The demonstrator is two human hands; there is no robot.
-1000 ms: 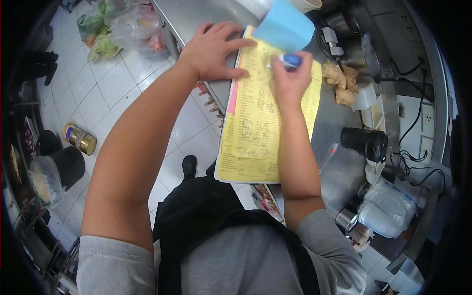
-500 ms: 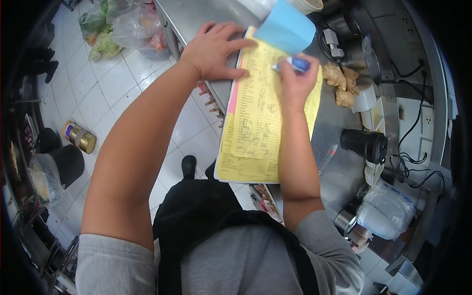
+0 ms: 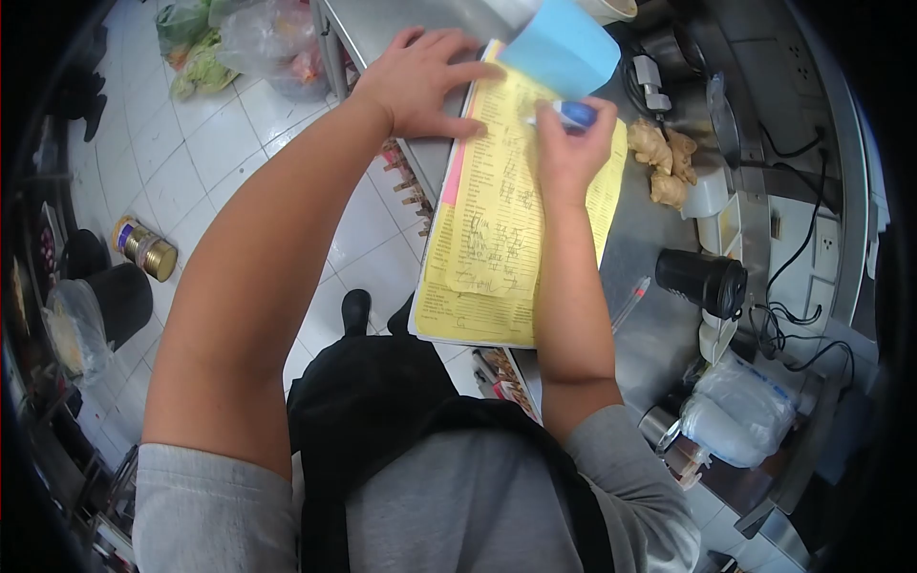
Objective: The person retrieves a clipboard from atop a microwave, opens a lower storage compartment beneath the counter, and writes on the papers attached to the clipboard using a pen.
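On a metal counter lies a stack of yellow sheets (image 3: pixel 492 239) with printed lines and handwriting, pink paper showing along its left edge. My left hand (image 3: pixel 420 84) is spread flat at the stack's upper left edge, fingertips and thumb on the paper. My right hand (image 3: pixel 575 153) is closed around a thick blue-and-white pen (image 3: pixel 577 116), its front end close to the upper part of the top sheet. Whether the tip touches the paper I cannot tell. A blue sheet (image 3: pixel 562 53) sticks out at the top of the stack.
Ginger roots (image 3: pixel 663 162), a black lidded cup (image 3: pixel 702 283) and a clear pen (image 3: pixel 630 304) lie on the counter to the right. Cables (image 3: pixel 798 329) and a plastic-wrapped bundle (image 3: pixel 740 411) are farther right. Bagged vegetables (image 3: pixel 205 57) and a large can (image 3: pixel 144 248) are on the tiled floor.
My right hand has shifted slightly up over the page with the pen, which has turned a little. My left hand stays spread at the edge. The whole view has moved slightly.
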